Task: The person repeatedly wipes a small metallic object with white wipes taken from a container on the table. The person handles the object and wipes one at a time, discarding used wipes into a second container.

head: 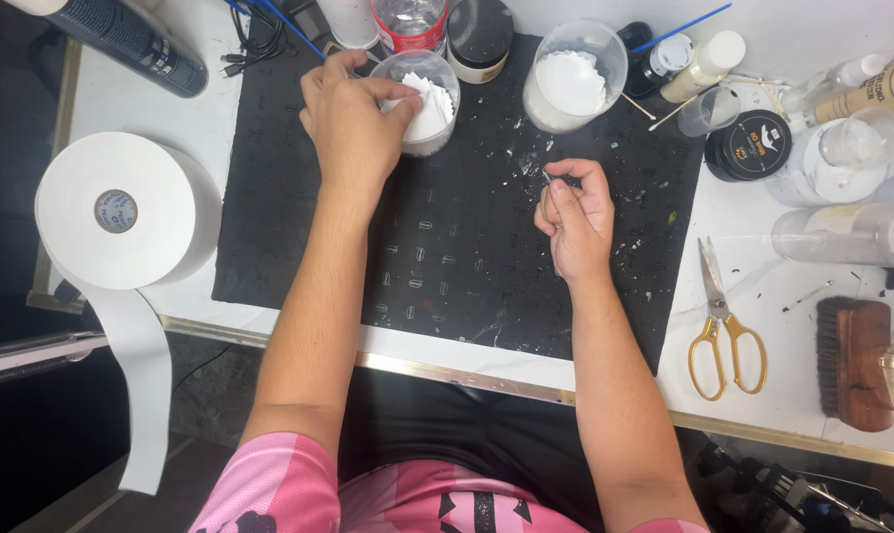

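Spreading across the white bench (210,128) is a black mat (447,257), speckled with pale flecks and rows of small oval shapes too fine to identify. At the bench's left edge sits a big roll of white paper (121,212), its loose strip hanging down past the edge. A brown brush (852,360) lies at the right, partly cut off by a clear container, with gold-handled scissors (728,331) beside it. Bottles and jars crowd the far edge, several cropped by the frame.

The left hand (353,123) reaches to a clear cup (422,99) holding white pads, fingers closed in a pinching grip on the topmost white pad (429,104) at the cup's rim; the hand hides part of the cup. A second clear cup (575,74) of white pads stands well to the right of it.

The right hand (575,212) hovers over the mat, thumb and forefinger pressed together on a tiny item (548,178), too small to make out.
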